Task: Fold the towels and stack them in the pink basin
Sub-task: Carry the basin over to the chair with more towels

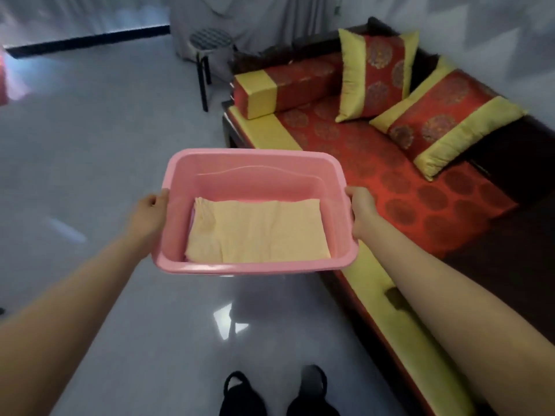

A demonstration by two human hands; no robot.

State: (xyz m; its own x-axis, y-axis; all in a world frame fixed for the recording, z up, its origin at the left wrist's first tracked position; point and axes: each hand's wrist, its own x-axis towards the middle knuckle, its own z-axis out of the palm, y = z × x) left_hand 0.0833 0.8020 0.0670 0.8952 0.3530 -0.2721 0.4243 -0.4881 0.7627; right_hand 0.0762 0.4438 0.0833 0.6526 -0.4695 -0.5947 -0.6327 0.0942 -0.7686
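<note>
Pink basin (255, 175): carried in the air above the floor (90, 145), beside the sofa (405, 181); likely stiff, light plastic.
Towel (258, 232): folded, cream, lying flat in the basin; soft and light, and anything under it is hidden.
Left hand (150, 211): closed on the left rim.
Right hand (362, 211): closed on the right rim.
Best hold: opposite rims, kept level.

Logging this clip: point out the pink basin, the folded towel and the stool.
pink basin (255, 267), head view, near rim
folded towel (258, 232), head view, middle of top face
stool (210, 40), head view, patterned seat
</note>
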